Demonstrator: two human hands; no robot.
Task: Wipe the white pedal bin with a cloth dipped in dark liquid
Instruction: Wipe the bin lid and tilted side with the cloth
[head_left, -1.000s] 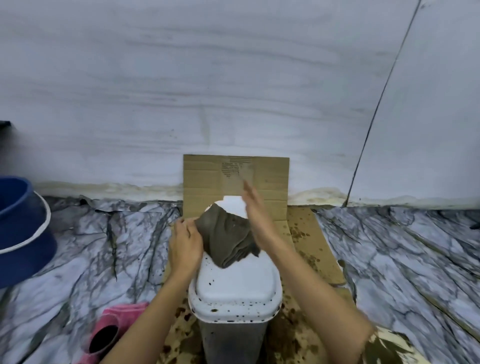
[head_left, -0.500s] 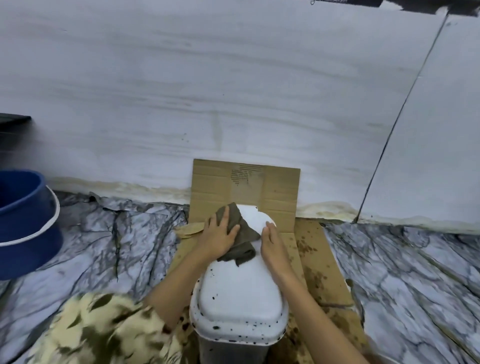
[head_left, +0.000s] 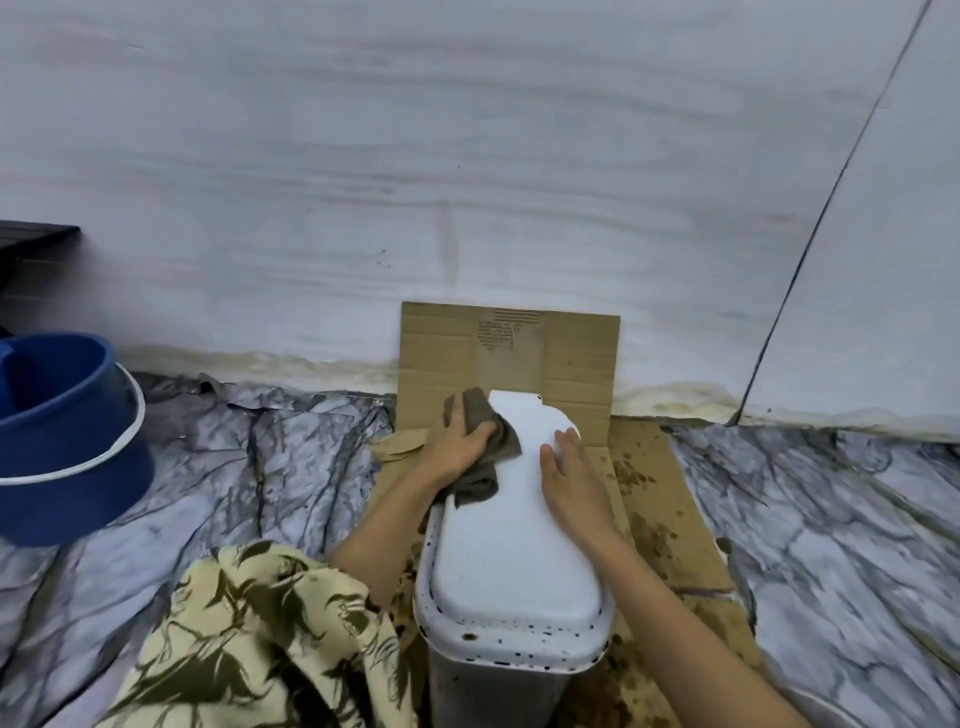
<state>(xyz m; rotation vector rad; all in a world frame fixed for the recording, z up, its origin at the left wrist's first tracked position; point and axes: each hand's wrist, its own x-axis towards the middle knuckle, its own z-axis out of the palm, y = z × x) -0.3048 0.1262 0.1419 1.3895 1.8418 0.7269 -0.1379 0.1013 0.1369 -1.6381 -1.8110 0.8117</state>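
Note:
The white pedal bin (head_left: 511, 561) stands on stained cardboard in the lower middle, its lid closed and its front rim flecked with dark spots. A dark olive-brown cloth (head_left: 485, 467) lies over the lid's far left edge. My left hand (head_left: 460, 441) presses down on the cloth, fingers curled around it. Along the lid's right side my right hand (head_left: 569, 480) lies flat, fingers together and pointing to the wall, with nothing in it.
Brown cardboard (head_left: 649, 499) covers the floor under the bin and leans up the white wall (head_left: 467, 156) behind it. A blue bucket (head_left: 62, 441) stands at the left on the marble-patterned floor (head_left: 831, 545). A patterned sleeve (head_left: 260, 639) fills the lower left.
The left hand has slid the cloth from the lid's middle out to its far left edge. The right hand has come down from the air to rest flat on the lid's right side.

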